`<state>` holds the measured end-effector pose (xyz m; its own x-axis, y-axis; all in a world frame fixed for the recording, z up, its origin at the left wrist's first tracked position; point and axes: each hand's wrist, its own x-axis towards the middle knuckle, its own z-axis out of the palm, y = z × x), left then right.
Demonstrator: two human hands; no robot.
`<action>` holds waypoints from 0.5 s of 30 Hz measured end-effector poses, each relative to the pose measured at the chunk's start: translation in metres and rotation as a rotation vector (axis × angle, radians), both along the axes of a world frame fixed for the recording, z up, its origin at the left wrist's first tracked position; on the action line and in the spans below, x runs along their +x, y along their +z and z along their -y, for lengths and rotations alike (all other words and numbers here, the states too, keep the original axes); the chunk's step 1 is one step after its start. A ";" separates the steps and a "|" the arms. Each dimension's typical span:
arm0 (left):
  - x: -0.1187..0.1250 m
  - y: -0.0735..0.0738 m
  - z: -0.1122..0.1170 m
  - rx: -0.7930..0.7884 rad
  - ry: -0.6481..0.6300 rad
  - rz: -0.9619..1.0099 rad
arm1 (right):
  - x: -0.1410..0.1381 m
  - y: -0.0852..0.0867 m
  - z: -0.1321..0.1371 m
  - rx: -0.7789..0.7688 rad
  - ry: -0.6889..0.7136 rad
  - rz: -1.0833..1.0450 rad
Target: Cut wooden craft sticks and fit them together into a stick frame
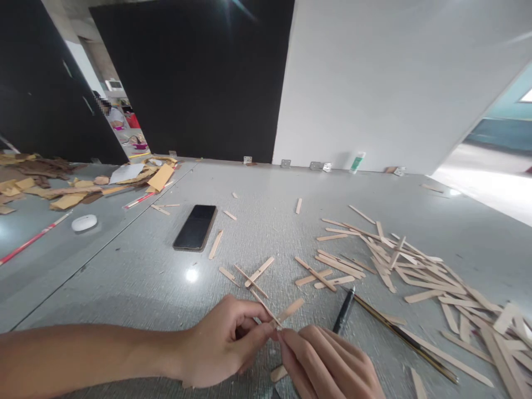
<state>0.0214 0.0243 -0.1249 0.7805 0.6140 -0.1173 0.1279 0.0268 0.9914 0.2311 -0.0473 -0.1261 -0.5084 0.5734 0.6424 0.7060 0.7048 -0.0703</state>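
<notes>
At the front of the table, my left hand [233, 338] pinches a pair of crossed wooden craft sticks [292, 310] between thumb and fingers. My right hand [328, 360] is closed at the crossing point of the same sticks, its fingertips meeting those of the left. Whatever lies inside the fingertips is hidden. Just beyond the hands lie a crossed stick pair [261, 270] and another crossed pair [315, 271]. A black pen [344, 310] rests right of my right hand, beside a dark pencil [399, 331].
Loose craft sticks [432, 277] are heaped at the right. A phone [195, 227] lies left of centre, with a white earbud case [84, 223] and cardboard scraps [75, 188] farther left. Black and white panels [353, 83] stand behind. A person [114, 114] is seen through a gap.
</notes>
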 end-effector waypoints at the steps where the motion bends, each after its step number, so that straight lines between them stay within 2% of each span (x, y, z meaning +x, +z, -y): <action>1: 0.000 0.000 0.000 0.006 -0.001 0.007 | 0.000 0.000 0.001 -0.006 -0.007 -0.008; 4: 0.000 -0.003 0.001 0.025 0.000 0.007 | 0.000 -0.003 0.000 0.020 -0.041 -0.041; 11: 0.000 -0.013 0.002 0.030 0.020 0.023 | 0.000 -0.005 -0.001 0.026 -0.014 -0.012; 15: 0.001 -0.012 0.001 -0.057 0.076 0.067 | -0.003 -0.002 -0.002 0.023 -0.033 -0.011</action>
